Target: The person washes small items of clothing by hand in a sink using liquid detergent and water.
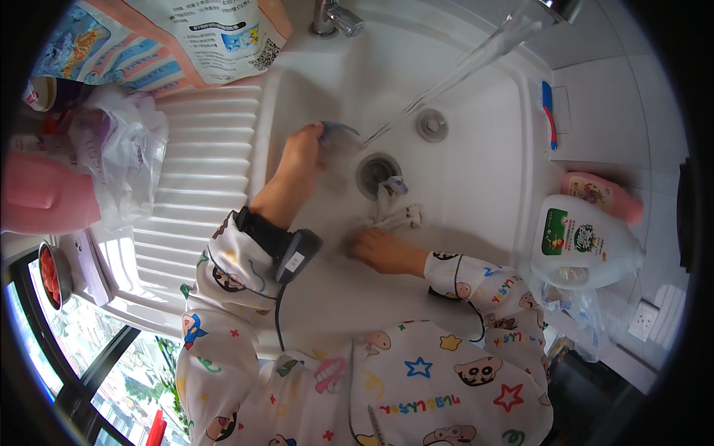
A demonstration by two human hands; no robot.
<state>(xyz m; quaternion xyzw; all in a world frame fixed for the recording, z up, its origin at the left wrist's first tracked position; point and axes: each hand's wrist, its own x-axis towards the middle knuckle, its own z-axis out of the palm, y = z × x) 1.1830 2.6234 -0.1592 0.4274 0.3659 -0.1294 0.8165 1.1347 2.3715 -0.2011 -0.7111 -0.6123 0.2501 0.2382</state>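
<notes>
In the white sink basin (468,189), my left hand (295,164) grips a thin bluish-grey item (339,129). Motion blur hides what it is. A stream of water (429,100) falls from the upper right and lands just beside that item. My right hand (387,252) is low in the basin, with blurred fingers curled downward. Against its upper side lies a crumpled wet white cloth piece (401,216) with dark marks. Another part of the cloth, with a grey-blue end, reaches the edge of the drain (378,174). Whether my right fingers hold the cloth is hidden.
A ribbed drainboard (192,184) adjoins the basin's left side, with a plastic bag (125,156) and pink container (47,192) beyond. Right of the basin are a brush (548,117), a white jug (585,242) and a pink bottle (605,195). A tap (334,19) stands behind.
</notes>
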